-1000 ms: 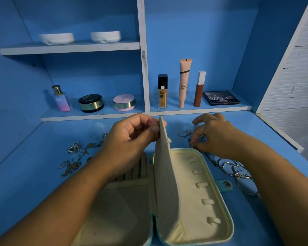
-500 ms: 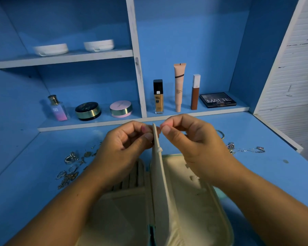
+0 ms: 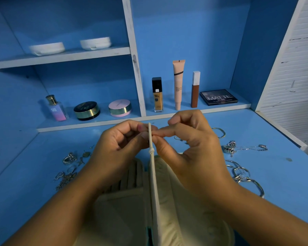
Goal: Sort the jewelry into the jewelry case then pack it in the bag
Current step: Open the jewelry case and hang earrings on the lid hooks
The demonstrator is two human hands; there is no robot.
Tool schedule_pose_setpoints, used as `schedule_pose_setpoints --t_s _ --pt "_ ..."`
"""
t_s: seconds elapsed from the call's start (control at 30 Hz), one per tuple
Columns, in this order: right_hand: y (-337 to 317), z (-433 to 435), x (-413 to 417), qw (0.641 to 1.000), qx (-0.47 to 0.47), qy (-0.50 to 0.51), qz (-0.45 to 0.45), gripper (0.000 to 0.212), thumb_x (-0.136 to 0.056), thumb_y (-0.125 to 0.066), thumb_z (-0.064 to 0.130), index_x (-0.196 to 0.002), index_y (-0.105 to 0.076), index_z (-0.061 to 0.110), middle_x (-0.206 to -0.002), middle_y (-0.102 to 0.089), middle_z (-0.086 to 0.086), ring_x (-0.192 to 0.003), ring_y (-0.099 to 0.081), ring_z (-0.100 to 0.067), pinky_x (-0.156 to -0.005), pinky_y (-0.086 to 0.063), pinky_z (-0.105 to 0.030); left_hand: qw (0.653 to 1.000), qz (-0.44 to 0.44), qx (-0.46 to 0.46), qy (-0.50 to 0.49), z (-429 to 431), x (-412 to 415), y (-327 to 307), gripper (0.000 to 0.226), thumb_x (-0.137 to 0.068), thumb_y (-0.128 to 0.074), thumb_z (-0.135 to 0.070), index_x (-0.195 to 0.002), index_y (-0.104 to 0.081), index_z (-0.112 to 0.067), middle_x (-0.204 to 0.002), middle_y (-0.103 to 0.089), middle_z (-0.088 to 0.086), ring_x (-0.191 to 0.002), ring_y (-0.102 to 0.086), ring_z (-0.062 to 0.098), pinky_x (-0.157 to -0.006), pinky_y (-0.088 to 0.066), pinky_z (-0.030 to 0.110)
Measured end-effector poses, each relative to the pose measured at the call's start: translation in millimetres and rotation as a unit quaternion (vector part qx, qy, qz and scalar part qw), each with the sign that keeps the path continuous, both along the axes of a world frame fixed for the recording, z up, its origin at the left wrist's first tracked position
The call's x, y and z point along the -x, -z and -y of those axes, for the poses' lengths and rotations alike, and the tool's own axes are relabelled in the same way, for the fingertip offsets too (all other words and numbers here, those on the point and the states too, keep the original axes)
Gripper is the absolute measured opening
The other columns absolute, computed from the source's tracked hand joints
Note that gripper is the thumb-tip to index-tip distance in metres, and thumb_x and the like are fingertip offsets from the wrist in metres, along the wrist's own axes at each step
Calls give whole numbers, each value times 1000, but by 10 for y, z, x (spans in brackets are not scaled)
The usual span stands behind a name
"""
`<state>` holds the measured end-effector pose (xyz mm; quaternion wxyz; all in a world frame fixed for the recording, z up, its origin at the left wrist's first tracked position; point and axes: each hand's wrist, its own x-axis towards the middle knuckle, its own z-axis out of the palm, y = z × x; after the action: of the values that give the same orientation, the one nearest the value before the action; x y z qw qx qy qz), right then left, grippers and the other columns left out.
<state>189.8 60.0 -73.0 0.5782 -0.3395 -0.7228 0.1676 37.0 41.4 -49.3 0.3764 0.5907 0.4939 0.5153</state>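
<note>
Wide blue table, and at six o'clock sits the one jewelry case, lying open, cream lining up. Its teal shell looks firm enough to carry by the sides once shut. No bag in view.

Both hands meet at the centre. The left hand comes in from eight o'clock, thumb and fingers pinching the top edge of the divider flap. The right hand, from four o'clock, closes thumb and forefinger on the flap's other face. Whether a tiny piece sits between those fingertips, I cannot tell.

One flap, standing upright: thin, padded, probably bendy, so the top edge is the place to steady it.

Back at twelve o'clock the lower shelf carries seven cosmetics; the upper shelf has two white round containers.

Now the small stuff. Two scatters of silver jewelry remain outside the case: rings and earrings at nine o'clock, bangles at three o'clock, one fine chain above them. They are too tangled to count. All look light, slick and snag-prone, so a fingertip pinch on each suits, with chains lifted by the clasp.
</note>
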Motion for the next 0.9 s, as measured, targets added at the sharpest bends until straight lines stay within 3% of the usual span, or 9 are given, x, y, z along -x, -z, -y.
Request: schedule_pose_setpoints --t_s 0.2,0.33,0.43,0.57,0.63,0.77,0.9 --pt "-65 -41 -23 992 -80 40 89 11 -81 -69 28 -86 -73 20 -98 -49 4 -96 -49 -15 -81 -39 -15 1000 -3 -15 13 16 -19 -21 21 -79 -55 -23 -92 -64 -10 -76 -72 -14 -71 -67 -3 -59 -48 8" --pt "-76 -77 -40 984 -95 30 147 14 -83 -63 28 -87 -68 16 -101 -48 3 -100 -44 -12 -85 -34 -14 1000 -3 -24 19 17 -33 -29 25 -76 -55 -25 -92 -64 -9 -76 -72 -13 -71 -67 -3 -61 -48 8" --pt "-62 -50 -28 997 37 -24 64 6 -84 -59 28 -84 -61 22 -96 -47 12 -100 -48 -7 -85 -36 -10 999 -8 -30 24 17 -33 -25 29 -75 -55 -26 -95 -65 -7 -81 -73 -15 -78 -67 -3 -63 -48 8" --pt "-18 -57 -25 979 185 -79 -26 10 -90 -55 30 -82 -62 27 -90 -54 11 -85 -56 -3 -76 -45 -16 999 -15 -31 21 12 -19 -24 36 -76 -55 -28 -102 -65 -4 -95 -74 -13 -90 -68 -2 -67 -48 6" --pt "-26 -53 -21 965 224 -119 -62 11 -92 -57 23 -83 -63 23 -84 -59 10 -77 -58 -2 -71 -48 -18 999 -16 -30 22 15 -19 -27 35 -76 -55 -28 -101 -65 -5 -94 -74 -14 -89 -67 -3 -67 -48 6" --pt "-29 -32 -7 934 270 -199 -123 10 -87 -59 27 -83 -66 21 -80 -69 -1 -82 -66 -16 -81 -55 -29 999 -12 -28 23 17 -13 -30 28 -76 -56 -27 -95 -65 -10 -86 -74 -15 -83 -69 -1 -66 -49 8" --pt "-38 -7 4 904 298 -250 -176 15 -79 -58 30 -81 -67 18 -81 -70 1 -82 -66 -13 -78 -53 -22 999 -8 -27 28 25 -10 -37 25 -76 -56 -26 -95 -65 -11 -84 -74 -15 -82 -69 -1 -67 -50 8"
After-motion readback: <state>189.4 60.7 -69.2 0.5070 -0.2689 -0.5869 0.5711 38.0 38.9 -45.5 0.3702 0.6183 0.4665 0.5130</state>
